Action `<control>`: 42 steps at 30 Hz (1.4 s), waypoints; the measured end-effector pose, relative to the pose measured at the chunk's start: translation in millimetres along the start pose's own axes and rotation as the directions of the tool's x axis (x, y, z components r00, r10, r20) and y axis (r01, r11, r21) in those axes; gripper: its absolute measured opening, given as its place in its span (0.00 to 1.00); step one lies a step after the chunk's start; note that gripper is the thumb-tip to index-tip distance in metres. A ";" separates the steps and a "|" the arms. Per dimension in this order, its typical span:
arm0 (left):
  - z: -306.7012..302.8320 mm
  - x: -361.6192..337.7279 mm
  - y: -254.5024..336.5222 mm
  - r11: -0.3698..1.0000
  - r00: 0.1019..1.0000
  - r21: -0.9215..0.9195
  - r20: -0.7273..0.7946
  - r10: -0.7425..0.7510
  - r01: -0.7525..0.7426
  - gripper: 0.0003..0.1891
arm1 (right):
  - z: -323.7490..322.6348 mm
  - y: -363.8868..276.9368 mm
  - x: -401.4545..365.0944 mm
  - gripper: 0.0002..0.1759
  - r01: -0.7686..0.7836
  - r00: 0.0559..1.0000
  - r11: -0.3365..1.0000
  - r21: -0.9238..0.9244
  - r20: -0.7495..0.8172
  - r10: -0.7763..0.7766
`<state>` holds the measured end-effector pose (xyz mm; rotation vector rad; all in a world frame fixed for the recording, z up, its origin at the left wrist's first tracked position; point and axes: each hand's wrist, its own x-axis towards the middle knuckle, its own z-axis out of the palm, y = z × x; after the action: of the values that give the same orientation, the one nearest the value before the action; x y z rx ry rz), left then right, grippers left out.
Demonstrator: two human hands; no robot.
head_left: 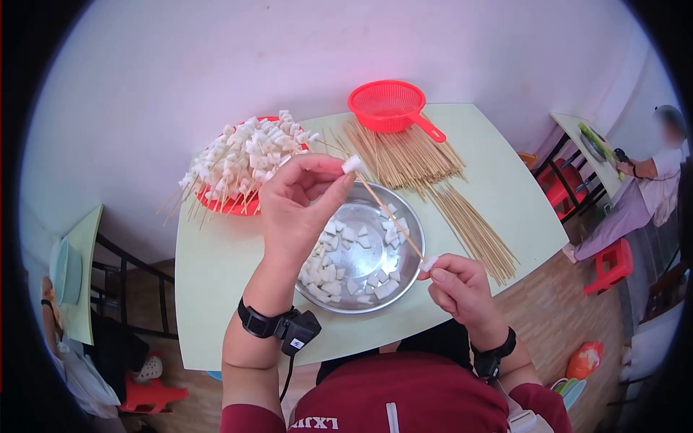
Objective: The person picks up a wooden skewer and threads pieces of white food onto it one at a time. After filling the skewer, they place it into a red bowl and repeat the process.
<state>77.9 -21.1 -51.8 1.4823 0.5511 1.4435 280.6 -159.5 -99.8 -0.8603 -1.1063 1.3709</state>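
My left hand (299,202) is raised over the metal bowl, its thumb and fingers pinching a white food chunk (352,164) by the upper end of a thin wooden skewer (390,214). The skewer slants down to my right hand (462,292), closed at the bowl's right rim. Between the right fingertips is another white piece (428,264) at the skewer's lower end. Below, the round metal bowl (421,249) contains many loose white chunks (328,274); my left forearm hides part of its left side.
A red plate (231,206) piled with loaded skewers (249,155) stands at the back left. Bare skewers (404,155) lie at the back right under a red strainer (388,105). A co-worker (660,166) is at another table far right; another person (79,368) is partly visible at left.
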 end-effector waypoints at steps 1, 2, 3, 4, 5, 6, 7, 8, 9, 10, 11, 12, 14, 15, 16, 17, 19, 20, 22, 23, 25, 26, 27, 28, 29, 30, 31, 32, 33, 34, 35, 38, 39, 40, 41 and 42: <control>0.0 -0.3 0.1 0.999 0.999 0.029 -0.010 0.037 -0.037 0.09 | 1.0 1.5 0.5 0.11 -0.022 0.999 0.994 0.103 0.030 0.019; -0.1 -0.9 1.2 0.999 0.999 0.030 -0.008 0.039 -0.039 0.09 | 1.4 1.8 0.6 0.11 -0.019 0.999 0.994 0.104 0.030 0.016; -0.4 -1.6 2.9 0.992 0.996 0.092 -0.003 0.086 -0.085 0.09 | 2.0 2.2 0.7 0.10 -0.042 0.998 0.984 0.170 0.046 0.035; -1.0 -2.1 4.0 0.980 0.991 0.152 0.004 0.132 -0.131 0.09 | 2.8 2.8 0.7 0.10 -0.067 0.997 0.970 0.235 0.063 0.053; -1.6 -1.8 4.0 0.979 0.991 0.153 0.008 0.132 -0.132 0.09 | 4.7 2.5 0.7 0.10 -0.064 0.997 0.969 0.237 0.062 0.050; -2.4 -1.6 3.8 0.973 0.988 0.170 0.015 0.153 -0.153 0.09 | 7.9 1.3 0.9 0.09 -0.004 1.000 1.000 0.006 -0.015 0.004; -2.8 -1.4 3.5 0.967 0.985 0.186 0.022 0.173 -0.174 0.09 | 10.4 0.9 1.5 0.08 0.039 0.995 0.973 -0.229 -0.080 -0.058; -2.8 -1.0 3.6 0.967 0.985 0.186 0.024 0.172 -0.174 0.09 | 10.7 2.9 4.8 0.08 0.039 0.995 0.973 -0.228 -0.082 -0.059; -2.8 -0.8 3.4 0.967 0.984 0.180 0.017 0.178 -0.178 0.09 | 9.7 6.5 9.7 0.08 0.240 0.946 0.799 -0.552 -0.051 -0.320; -2.8 -0.6 3.3 0.968 0.983 0.174 0.011 0.182 -0.182 0.09 | 8.9 8.2 12.5 0.07 0.370 0.842 0.482 -0.794 0.067 -0.535; -3.2 -0.4 3.0 0.968 0.983 0.173 0.014 0.183 -0.183 0.09 | 9.6 5.7 11.7 0.07 0.369 0.841 0.482 -0.794 0.065 -0.537; -4.0 0.0 2.8 0.971 0.984 0.160 0.006 0.181 -0.179 0.09 | 10.5 1.1 9.9 0.08 0.257 0.937 0.749 -0.611 -0.034 -0.349; -4.8 0.9 3.5 0.973 0.984 0.147 -0.001 0.179 -0.177 0.09 | 5.2 -2.3 12.1 0.08 0.093 0.989 0.925 -0.367 -0.072 -0.128; -4.8 1.0 4.3 0.976 0.983 0.120 -0.015 0.183 -0.180 0.09 | -2.1 -1.3 16.8 0.08 0.005 1.000 1.000 -0.016 0.024 -0.005; -4.9 1.2 5.1 0.979 0.982 0.094 -0.028 0.186 -0.182 0.09 | -5.7 -0.6 19.5 0.08 -0.124 0.985 0.938 0.324 0.158 0.076; -5.3 1.4 5.5 0.978 0.982 0.096 -0.025 0.187 -0.184 0.09 | -4.4 -1.5 19.9 0.08 -0.121 0.985 0.937 0.326 0.158 0.073; -6.0 1.5 6.1 0.977 0.981 0.111 -0.050 0.188 -0.181 0.09 | 0.9 -2.6 20.5 0.09 -0.089 0.996 0.996 0.008 0.018 0.089; -6.1 1.8 5.9 0.977 0.981 0.113 -0.046 0.188 -0.182 0.09 | 3.8 1.6 23.1 0.09 -0.087 0.996 0.996 0.011 0.017 0.087; -6.1 2.2 5.1 0.969 0.977 0.141 -0.032 0.210 -0.203 0.09 | 8.9 11.7 28.5 0.10 0.448 0.834 0.548 -0.707 0.109 -0.541; -5.8 2.2 4.8 0.969 0.978 0.141 -0.029 0.208 -0.202 0.09 | 9.7 8.6 26.4 0.10 0.446 0.834 0.549 -0.707 0.105 -0.542; -5.1 2.0 4.8 0.969 0.976 0.138 -0.044 0.213 -0.205 0.09 | 10.8 -0.9 20.6 0.10 0.083 0.994 0.951 -0.298 -0.047 -0.102; -4.2 1.0 5.1 0.969 0.976 0.140 -0.040 0.212 -0.204 0.09 | 6.8 -2.7 22.0 0.10 0.084 0.993 0.952 -0.294 -0.050 -0.103; -2.4 -1.2 5.7 0.976 0.985 0.132 -0.013 0.173 -0.170 0.10 | 1.9 -6.1 25.1 0.11 -0.001 0.999 1.000 0.020 0.049 0.000; 0.1 -3.9 5.7 0.983 0.991 0.125 0.014 0.135 -0.136 0.10 | -1.0 -8.6 27.5 0.11 -0.120 0.982 0.940 0.319 0.175 0.066; 4.9 -7.0 4.1 0.976 0.984 0.136 0.061 0.165 -0.172 0.11 | 2.0 -10.8 29.1 0.11 -0.118 0.983 0.940 0.321 0.172 0.064; 11.2 -10.6 2.0 0.967 0.975 0.144 0.108 0.196 -0.210 0.11 | 9.2 -13.7 31.1 0.11 -0.019 0.998 0.995 0.094 0.066 0.012; 17.9 -14.2 0.5 0.950 0.962 0.177 0.139 0.233 -0.256 0.12 | 14.2 -15.4 32.2 0.11 0.058 0.998 0.988 -0.145 -0.028 -0.063; 18.2 -14.6 -0.1 0.951 0.963 0.175 0.143 0.229 -0.253 0.12 | 15.8 -15.5 32.7 0.11 0.056 0.998 0.988 -0.143 -0.034 -0.062; 17.7 -14.2 -0.7 0.957 0.967 0.166 0.129 0.219 -0.239 0.12 | 16.8 -15.5 33.3 0.12 0.092 0.994 0.973 -0.213 -0.044 -0.104; 17.2 -13.5 -1.4 0.962 0.971 0.156 0.116 0.208 -0.225 0.12 | 17.6 -15.2 34.0 0.12 0.126 0.988 0.951 -0.282 -0.052 -0.146; 17.0 -13.1 -2.6 0.959 0.972 0.174 0.112 0.208 -0.226 0.12 | 18.1 -14.6 35.2 0.12 0.124 0.987 0.952 -0.280 -0.061 -0.146; 17.1 -11.8 -2.6 0.962 0.975 0.174 0.102 0.196 -0.211 0.12 | 18.9 -12.9 38.4 0.11 0.199 0.964 0.876 -0.439 -0.075 -0.257; 17.4 -11.8 -1.8 0.962 0.976 0.174 0.097 0.194 -0.208 0.11 | 19.7 -12.6 39.3 0.11 0.229 0.957 0.863 -0.450 -0.060 -0.285; 17.0 -11.9 -1.3 0.963 0.976 0.171 0.101 0.193 -0.208 0.11 | 19.3 -12.6 40.3 0.11 0.259 0.949 0.849 -0.460 -0.043 -0.313; 16.2 -12.3 -0.7 0.967 0.977 0.159 0.104 0.184 -0.199 0.11 | 14.5 -14.4 42.0 0.11 0.258 0.949 0.849 -0.461 -0.046 -0.313; 15.8 -12.5 -0.4 0.971 0.979 0.147 0.106 0.176 -0.190 0.11 | 6.8 -17.4 44.4 0.11 0.122 0.992 0.980 -0.156 0.012 -0.122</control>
<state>90.3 -36.5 -56.0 1.7537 0.4901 1.4916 274.3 -117.6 -76.9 -0.8884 -1.2608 1.1956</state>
